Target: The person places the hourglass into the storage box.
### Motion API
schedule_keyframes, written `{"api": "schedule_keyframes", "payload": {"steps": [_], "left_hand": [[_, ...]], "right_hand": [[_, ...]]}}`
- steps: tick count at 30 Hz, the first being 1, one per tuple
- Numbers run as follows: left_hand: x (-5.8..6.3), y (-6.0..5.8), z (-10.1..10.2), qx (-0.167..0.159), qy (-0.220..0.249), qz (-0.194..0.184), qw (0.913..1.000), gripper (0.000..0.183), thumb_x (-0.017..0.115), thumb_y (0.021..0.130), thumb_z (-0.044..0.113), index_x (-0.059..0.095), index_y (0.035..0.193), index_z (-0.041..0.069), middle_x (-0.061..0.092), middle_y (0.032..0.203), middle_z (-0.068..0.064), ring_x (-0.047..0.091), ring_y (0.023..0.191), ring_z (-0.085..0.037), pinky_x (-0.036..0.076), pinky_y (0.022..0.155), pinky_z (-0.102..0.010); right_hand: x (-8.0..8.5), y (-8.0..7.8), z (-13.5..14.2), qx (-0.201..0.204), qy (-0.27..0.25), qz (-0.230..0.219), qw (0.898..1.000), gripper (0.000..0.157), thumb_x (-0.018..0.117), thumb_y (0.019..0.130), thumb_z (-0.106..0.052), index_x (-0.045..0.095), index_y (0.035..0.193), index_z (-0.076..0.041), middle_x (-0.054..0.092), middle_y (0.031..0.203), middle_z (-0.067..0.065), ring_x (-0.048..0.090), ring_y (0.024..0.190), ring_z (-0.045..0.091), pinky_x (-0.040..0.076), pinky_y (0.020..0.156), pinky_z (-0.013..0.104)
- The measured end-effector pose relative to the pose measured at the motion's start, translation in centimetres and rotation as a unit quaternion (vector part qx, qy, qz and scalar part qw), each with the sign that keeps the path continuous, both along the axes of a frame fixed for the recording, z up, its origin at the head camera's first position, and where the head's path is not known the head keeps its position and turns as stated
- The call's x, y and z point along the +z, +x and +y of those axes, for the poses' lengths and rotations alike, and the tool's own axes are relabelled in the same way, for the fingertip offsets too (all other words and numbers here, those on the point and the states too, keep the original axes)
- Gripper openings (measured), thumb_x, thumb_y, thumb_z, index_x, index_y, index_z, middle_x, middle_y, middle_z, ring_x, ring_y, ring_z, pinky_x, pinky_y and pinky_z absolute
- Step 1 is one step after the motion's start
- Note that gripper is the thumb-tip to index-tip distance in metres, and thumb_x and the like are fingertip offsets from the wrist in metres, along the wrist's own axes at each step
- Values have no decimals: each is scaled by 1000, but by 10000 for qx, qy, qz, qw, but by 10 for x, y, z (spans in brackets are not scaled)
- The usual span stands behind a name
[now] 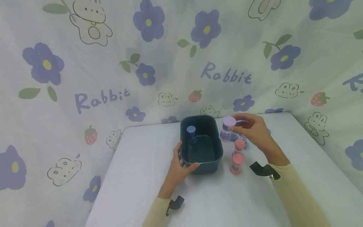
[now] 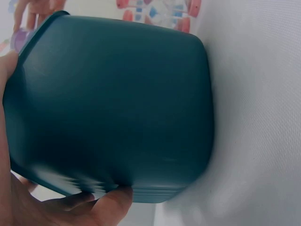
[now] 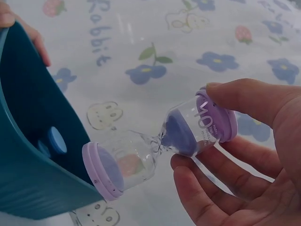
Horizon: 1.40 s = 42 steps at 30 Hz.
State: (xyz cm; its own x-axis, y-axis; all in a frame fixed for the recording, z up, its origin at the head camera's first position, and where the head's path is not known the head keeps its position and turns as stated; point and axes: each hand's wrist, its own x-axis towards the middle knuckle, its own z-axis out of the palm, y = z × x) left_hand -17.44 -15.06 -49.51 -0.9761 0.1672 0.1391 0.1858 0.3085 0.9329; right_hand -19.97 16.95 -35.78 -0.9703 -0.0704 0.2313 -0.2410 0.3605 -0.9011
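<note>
A purple-capped hourglass [image 3: 181,134] marked "10" is pinched at one cap between the thumb and fingers of my right hand [image 1: 252,130], just right of the dark teal bin [image 1: 202,167]. Purple sand shows in its bulb nearer the fingers. My left hand [image 1: 177,168] grips the bin's near left corner, thumb on the front rim and fingers along the left side. Inside the bin stands a blue-capped hourglass [image 1: 191,130]. Two pink-capped hourglasses, a nearer one [image 1: 237,159] and a farther one [image 1: 239,145], stand right of the bin. My right hand partly hides other hourglasses behind them.
The bin stands on a white table [image 1: 141,164], near its back edge. Behind the table hangs a curtain [image 1: 170,72] printed with flowers, rabbits and strawberries. Dark straps show at both wrists.
</note>
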Motion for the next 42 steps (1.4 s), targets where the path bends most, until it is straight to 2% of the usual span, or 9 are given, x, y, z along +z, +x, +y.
{"api": "schedule_keyframes", "payload": {"steps": [4,7,12,14,25,32,42], "left_hand": [[1,0,0,36,-23,-34,10000,109,86,82,44,13,164,36,14,176,-4,23,158,-47,38,116,-65],[1,0,0,44,-22,-65,10000,109,86,82,45,13,163,37,14,176,-4,22,158,-47,38,116,-64],[1,0,0,17,9,-82,10000,109,86,83,44,13,164,37,14,176,-4,21,159,-47,37,117,-64],[0,-1,0,15,1,-85,10000,109,85,83,44,13,164,37,14,176,-4,21,159,-47,37,117,-65],[-2,-2,1,27,-113,-65,9999,109,85,82,49,12,163,39,15,175,-2,24,158,-47,38,116,-65],[-2,-3,1,57,-56,-99,9999,109,86,82,47,13,162,39,19,175,-1,26,158,-45,39,116,-65],[-1,-2,1,97,-137,-130,9998,108,86,83,44,13,162,40,18,175,0,26,158,-44,39,116,-64]], "right_hand": [[-3,-9,-15,48,-21,-230,9997,49,83,89,-33,68,132,-17,72,129,5,73,109,13,62,92,26],[-7,-15,-27,218,-152,-307,9992,50,84,88,-32,68,132,-16,71,132,8,72,116,25,62,99,41],[-15,-23,-44,368,-251,-477,9979,52,86,86,-32,68,131,-17,70,133,8,71,119,31,57,105,53],[-17,-25,-50,345,-197,-550,9977,52,86,85,-34,68,132,-19,70,134,6,71,119,28,57,106,53],[-30,-38,-70,591,-248,-528,9965,48,85,86,-25,68,129,-13,70,131,12,72,120,32,57,105,52],[-37,-45,-80,578,-158,-650,9961,51,86,85,-27,68,130,-12,70,133,12,72,119,32,58,104,51],[-45,-56,-95,827,-65,-642,9945,51,87,83,-23,69,126,-5,72,124,18,75,109,30,59,104,49]]}}
